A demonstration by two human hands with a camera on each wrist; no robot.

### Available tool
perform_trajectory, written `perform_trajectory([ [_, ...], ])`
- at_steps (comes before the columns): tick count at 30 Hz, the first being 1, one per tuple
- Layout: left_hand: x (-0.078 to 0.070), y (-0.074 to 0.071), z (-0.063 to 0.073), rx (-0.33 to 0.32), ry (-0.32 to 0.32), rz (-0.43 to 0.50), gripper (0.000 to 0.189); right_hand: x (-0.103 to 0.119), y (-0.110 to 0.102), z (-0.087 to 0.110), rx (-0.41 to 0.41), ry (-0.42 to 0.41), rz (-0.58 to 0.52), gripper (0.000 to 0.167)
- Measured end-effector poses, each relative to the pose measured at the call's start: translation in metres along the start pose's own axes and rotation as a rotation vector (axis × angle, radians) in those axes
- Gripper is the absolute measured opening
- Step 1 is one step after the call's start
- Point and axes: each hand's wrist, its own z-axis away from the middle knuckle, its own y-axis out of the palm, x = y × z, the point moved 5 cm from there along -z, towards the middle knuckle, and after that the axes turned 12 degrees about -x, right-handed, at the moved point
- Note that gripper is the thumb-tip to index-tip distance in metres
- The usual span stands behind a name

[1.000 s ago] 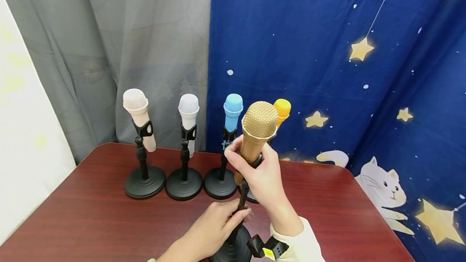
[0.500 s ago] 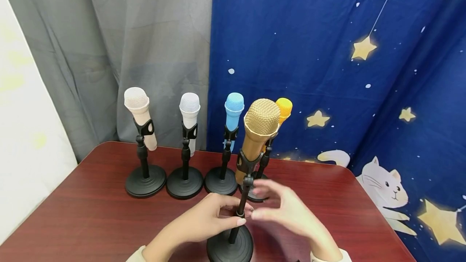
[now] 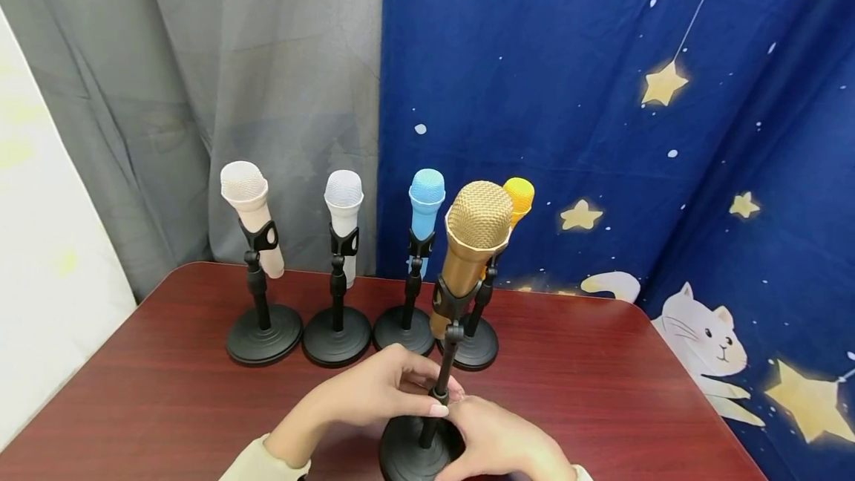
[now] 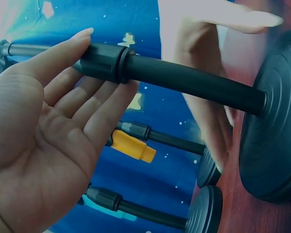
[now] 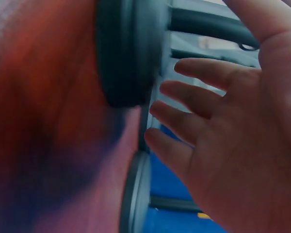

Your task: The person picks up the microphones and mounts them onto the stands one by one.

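A gold microphone [image 3: 478, 217] leans in the clip of a black desktop microphone stand [image 4: 199, 86], closest to me at the table's front. My left hand [image 3: 374, 390] pinches the stand's collar [image 4: 104, 63] between thumb and fingers, as the left wrist view shows. Low on the right, beside the round base [image 3: 409, 453], is my right hand [image 3: 502, 442]. Its fingers [image 5: 184, 99] are spread and loosely extended near the base and pole in the right wrist view, gripping nothing. In the head view my hands partly cover the base.
Behind stand several microphones on like stands: a pale pink one [image 3: 244, 188], a white one [image 3: 344, 203], a blue one [image 3: 426, 203] and a yellow one [image 3: 519, 195] partly hidden by the gold one. The reddish-brown table [image 3: 574, 362] ends at grey and blue curtains [image 3: 568, 95].
My right hand has let go of the gold microphone near its clip and come down beside the base. My left hand stays on the stand's pole.
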Motion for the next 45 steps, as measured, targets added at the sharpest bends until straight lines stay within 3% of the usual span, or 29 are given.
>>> perform_trajectory([
  [4, 0.001, 0.002, -0.001, 0.033, -0.002, 0.055, 0.032, 0.0, 0.01, -0.003, 0.017, -0.054, -0.074, 0.053],
  [10, 0.002, 0.003, 0.0, 0.052, 0.009, 0.078, 0.033, -0.002, 0.017, -0.003, 0.051, 0.0, -0.22, 0.056],
  [18, 0.003, 0.001, 0.001, 0.03, 0.029, 0.047, 0.027, 0.002, 0.016, -0.006, -0.001, -0.081, -0.099, 0.057],
  [29, 0.002, -0.001, 0.001, -0.026, 0.063, -0.07, 0.021, 0.0, 0.017, -0.006, -0.018, 0.026, 0.099, 0.039],
  [33, 0.001, -0.001, 0.002, -0.064, 0.075, -0.123, 0.02, 0.0, 0.018, -0.005, -0.031, 0.009, 0.087, 0.042],
  [39, -0.002, 0.0, 0.004, -0.168, 0.048, -0.145, 0.02, -0.001, 0.019, -0.003, -0.049, -0.001, 0.021, 0.07],
  [45, -0.004, 0.003, 0.007, -0.288, 0.006, -0.13, 0.02, 0.0, 0.019, -0.002, -0.053, 0.009, -0.005, 0.071],
])
